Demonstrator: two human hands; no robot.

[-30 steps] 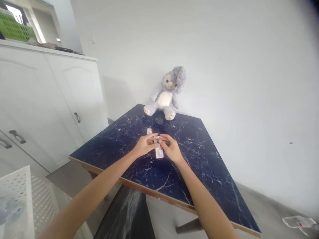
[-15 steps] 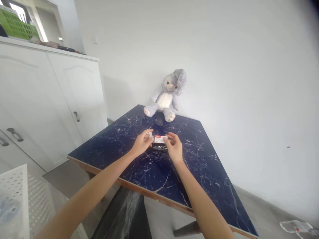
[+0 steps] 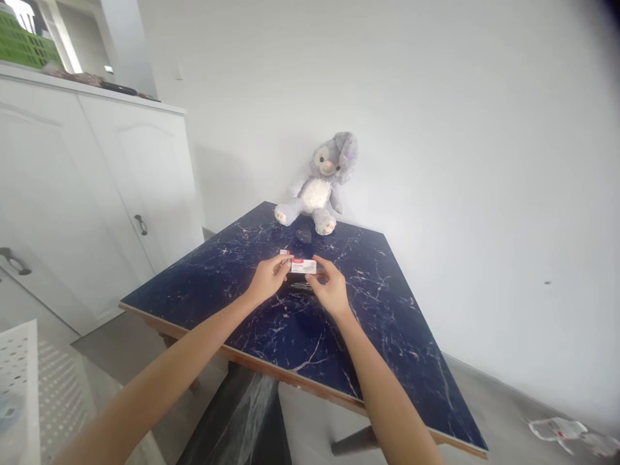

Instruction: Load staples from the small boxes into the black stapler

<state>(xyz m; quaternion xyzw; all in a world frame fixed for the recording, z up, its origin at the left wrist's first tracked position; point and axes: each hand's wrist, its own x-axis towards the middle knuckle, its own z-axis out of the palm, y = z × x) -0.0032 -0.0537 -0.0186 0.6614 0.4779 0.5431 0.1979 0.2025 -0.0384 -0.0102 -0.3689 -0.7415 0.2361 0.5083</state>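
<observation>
A small white-and-red cardboard box (image 3: 304, 267) is held above the table between my two hands, its printed face toward me. My left hand (image 3: 268, 276) pinches the left end with thumb and fingers. At the right end, my right hand (image 3: 330, 284) grips with the thumb below and a finger along the top. Another white-and-red piece (image 3: 284, 252) shows just beyond my left fingers; whether it belongs to the box I cannot tell. Below the box lies a dark object (image 3: 301, 285) with shiny lines, partly hidden.
The blue marbled table (image 3: 271, 336) carries a grey plush toy (image 3: 317, 187) leaning on the wall, with a dark lump (image 3: 304, 234) by its feet. White cabinets (image 3: 97, 194) stand left, a perforated white basket (image 3: 33, 387) lower left. Clear plastic (image 3: 559, 428) lies on the floor.
The box's face has come more fully into view as my right thumb shifted to its lower edge. The whole view has slid slightly, moving everything a little left.
</observation>
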